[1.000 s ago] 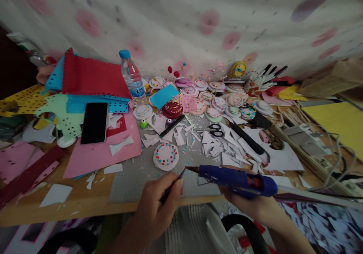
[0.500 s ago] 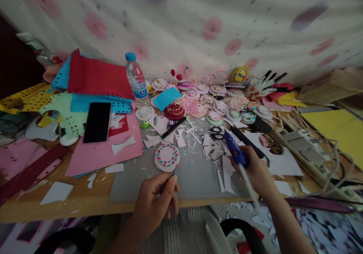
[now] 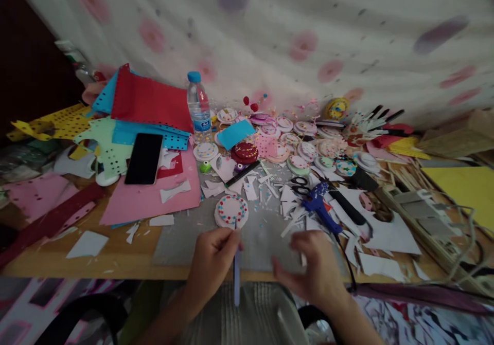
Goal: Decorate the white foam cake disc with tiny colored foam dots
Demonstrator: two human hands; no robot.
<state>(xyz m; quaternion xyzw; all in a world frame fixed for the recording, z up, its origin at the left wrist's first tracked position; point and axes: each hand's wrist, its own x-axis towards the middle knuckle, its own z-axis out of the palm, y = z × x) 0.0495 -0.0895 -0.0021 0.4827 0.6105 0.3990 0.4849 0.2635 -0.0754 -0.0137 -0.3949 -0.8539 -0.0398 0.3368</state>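
Slim, pale purple tweezers (image 3: pixel 236 280) are pinched in my left hand (image 3: pixel 211 260), their narrow tip at the near edge of a round white foam disc (image 3: pixel 222 219). A ring of small red and blue pieces (image 3: pixel 232 209) decorates that disc, which lies on the grey cutting mat (image 3: pixel 177 247). My right hand (image 3: pixel 318 262) is slightly blurred, with thumb and fingers apart and nothing held. Just beyond it, a blue hot glue gun (image 3: pixel 322 206) rests on white scraps. Black-handled scissors (image 3: pixel 300 184) lie left of the gun.
A water bottle (image 3: pixel 199 108) stands behind a phone (image 3: pixel 144 159) and coloured foam sheets (image 3: pixel 150 101). Many decorated discs (image 3: pixel 245 152) crowd the back. White offcuts (image 3: pixel 250 188) litter the mat. A power strip (image 3: pixel 419 214) with cables sits at right.
My right hand has let go of the glue gun, which now lies on the scraps, and has drawn back. My left hand has brought the tweezers' tip to the disc. The view shifted slightly left.
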